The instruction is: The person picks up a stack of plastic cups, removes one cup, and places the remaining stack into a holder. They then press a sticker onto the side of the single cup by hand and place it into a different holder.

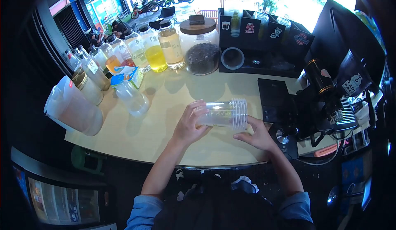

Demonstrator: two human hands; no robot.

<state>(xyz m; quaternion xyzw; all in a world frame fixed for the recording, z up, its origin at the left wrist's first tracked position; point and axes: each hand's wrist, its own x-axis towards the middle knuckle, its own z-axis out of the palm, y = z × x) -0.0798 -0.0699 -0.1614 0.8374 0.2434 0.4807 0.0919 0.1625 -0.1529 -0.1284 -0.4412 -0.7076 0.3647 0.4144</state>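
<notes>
A stack of clear plastic cups (pixel 225 113) lies sideways above the wooden counter (pixel 165 143), its rims toward the right. My left hand (pixel 193 122) is wrapped round the base end of the stack. At the rim end is my right hand (pixel 256 134), its thumb and fingers apart; the fingertips are partly hidden behind the rims. An empty clear container (pixel 131 98) stands to the left of the stack, beside a blue and green packet (pixel 127 76).
A large pitcher (pixel 74 106) stands at the left. Bottles of liquid (pixel 156 56) and a wood-lidded jar (pixel 202 56) line the back. A black cup organiser (pixel 264 44) is behind, and a black machine (pixel 280 106) is at the right. People sit outside.
</notes>
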